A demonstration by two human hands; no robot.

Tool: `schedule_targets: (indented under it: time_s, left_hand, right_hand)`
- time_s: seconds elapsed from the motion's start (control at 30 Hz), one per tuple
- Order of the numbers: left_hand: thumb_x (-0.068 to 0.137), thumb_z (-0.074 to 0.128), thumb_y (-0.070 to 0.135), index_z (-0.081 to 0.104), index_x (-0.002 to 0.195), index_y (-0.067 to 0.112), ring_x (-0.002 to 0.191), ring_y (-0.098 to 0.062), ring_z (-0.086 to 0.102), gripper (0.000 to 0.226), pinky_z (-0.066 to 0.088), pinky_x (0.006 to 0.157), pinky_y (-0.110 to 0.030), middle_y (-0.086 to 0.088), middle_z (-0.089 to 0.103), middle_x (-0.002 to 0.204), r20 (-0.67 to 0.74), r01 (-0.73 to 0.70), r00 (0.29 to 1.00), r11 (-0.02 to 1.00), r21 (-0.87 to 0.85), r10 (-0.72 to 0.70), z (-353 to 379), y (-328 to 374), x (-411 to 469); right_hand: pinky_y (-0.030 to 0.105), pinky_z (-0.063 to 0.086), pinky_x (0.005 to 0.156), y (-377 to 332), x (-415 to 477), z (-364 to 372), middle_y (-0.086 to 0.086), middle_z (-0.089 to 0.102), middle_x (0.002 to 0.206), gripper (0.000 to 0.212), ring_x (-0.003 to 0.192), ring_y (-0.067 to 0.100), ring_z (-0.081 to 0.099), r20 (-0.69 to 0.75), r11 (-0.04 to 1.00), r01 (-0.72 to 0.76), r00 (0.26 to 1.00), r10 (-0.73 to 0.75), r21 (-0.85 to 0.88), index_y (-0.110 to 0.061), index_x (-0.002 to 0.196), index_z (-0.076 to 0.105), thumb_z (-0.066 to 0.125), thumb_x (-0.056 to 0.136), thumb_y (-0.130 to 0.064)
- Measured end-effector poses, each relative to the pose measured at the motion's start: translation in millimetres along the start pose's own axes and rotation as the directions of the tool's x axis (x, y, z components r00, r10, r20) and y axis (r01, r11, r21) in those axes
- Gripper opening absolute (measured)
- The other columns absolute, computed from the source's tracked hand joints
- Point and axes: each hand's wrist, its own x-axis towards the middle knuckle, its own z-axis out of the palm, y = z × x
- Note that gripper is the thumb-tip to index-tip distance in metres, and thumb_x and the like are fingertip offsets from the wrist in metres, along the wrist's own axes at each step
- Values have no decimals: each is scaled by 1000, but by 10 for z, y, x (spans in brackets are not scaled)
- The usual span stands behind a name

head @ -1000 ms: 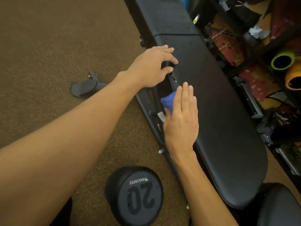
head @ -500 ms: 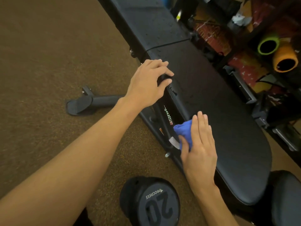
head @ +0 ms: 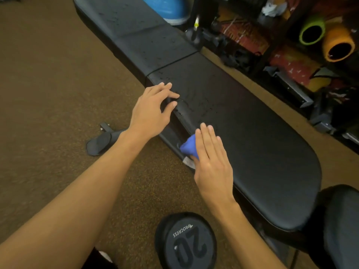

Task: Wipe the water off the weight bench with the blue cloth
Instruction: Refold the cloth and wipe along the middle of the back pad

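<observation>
The black weight bench (head: 262,136) runs diagonally from far left to near right. Water drops bead on its far pads and around the middle seam (head: 167,74). My left hand (head: 153,111) grips the pad's left edge, fingers on top and thumb on the side. The bunched blue cloth (head: 188,145) sits against the pad's left side edge, closer to me. My right hand (head: 211,158) lies over it with straight fingers on the pad, and the thumb holds the cloth from below. Most of the cloth is hidden under the palm.
A black 20 lb dumbbell (head: 186,243) stands on the brown carpet just below my right wrist. The bench's foot (head: 101,142) sticks out at left. Shelves with green (head: 311,32) and orange foam rollers (head: 338,44) line the right; a blue ball (head: 167,6) sits behind the bench.
My right hand slid the cloth along the bench's side edge toward me, away from the left hand. The left hand kept its grip on the edge.
</observation>
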Motion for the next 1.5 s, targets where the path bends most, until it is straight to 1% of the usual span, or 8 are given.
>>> schedule_targets:
  time_s: [0.17,0.4,0.63,0.8,0.9,1.07,1.3,1.5]
  left_hand:
    - [104,65,25,68,134,27,155,-15,33,30,26,117,-28,5,48,162,94,108,989,993,44,-111,-55,165,26]
    - [102,69,18,65,141,29,158,-14,29,40,27,125,-35,3,41,167,252,97,961,992,87,-116,-229,189,112]
    - [96,53,-12,64,143,22,155,-15,37,59,31,127,-38,3,49,161,271,-42,962,997,69,22,-391,-6,102]
    - [100,61,2,67,141,17,149,-17,45,44,32,125,-35,2,57,154,232,-171,962,979,107,142,-449,-161,179]
    - [99,63,9,68,137,18,151,-20,44,39,33,126,-47,0,59,153,170,-199,969,975,95,181,-338,-243,177]
    - [103,62,23,66,139,22,157,-16,34,36,12,133,-49,3,54,158,105,-175,980,984,43,169,-158,-228,184]
    - [107,56,32,62,146,20,160,-19,25,41,6,133,-53,-2,46,164,98,-180,979,984,-2,179,22,-169,269]
    - [106,53,34,64,141,23,159,-17,28,39,1,133,-48,2,49,162,72,-162,984,987,-14,163,73,-189,329]
  right_hand:
    - [41,15,133,381,-539,-192,5,22,175,73,164,19,14,25,990,-109,994,107,89,-9,165,30,65,102,-21]
    - [48,21,131,144,-230,-109,16,27,173,72,162,30,20,-5,986,-149,989,150,69,-1,163,32,64,103,-25]
    - [46,11,134,-329,586,127,19,21,174,88,164,32,13,40,998,-66,997,65,14,-1,165,27,75,93,-19]
    - [45,11,134,-453,861,220,17,24,173,86,163,30,17,26,999,-41,999,40,23,-2,163,32,78,92,-13]
    - [44,10,134,-318,598,136,13,22,174,80,164,27,15,23,998,7,1000,-9,56,-4,164,31,69,94,-12]
    - [36,11,134,129,-63,-94,2,23,175,76,164,16,16,75,980,-76,995,63,186,-10,165,31,70,100,-16]
    - [35,17,133,490,-60,-434,-27,22,171,59,160,-3,15,278,773,-306,945,174,556,-36,162,26,53,110,-27]
    - [38,-1,134,580,401,-328,-19,4,175,57,159,-8,-8,292,891,-280,940,178,358,-24,168,16,38,116,-31]
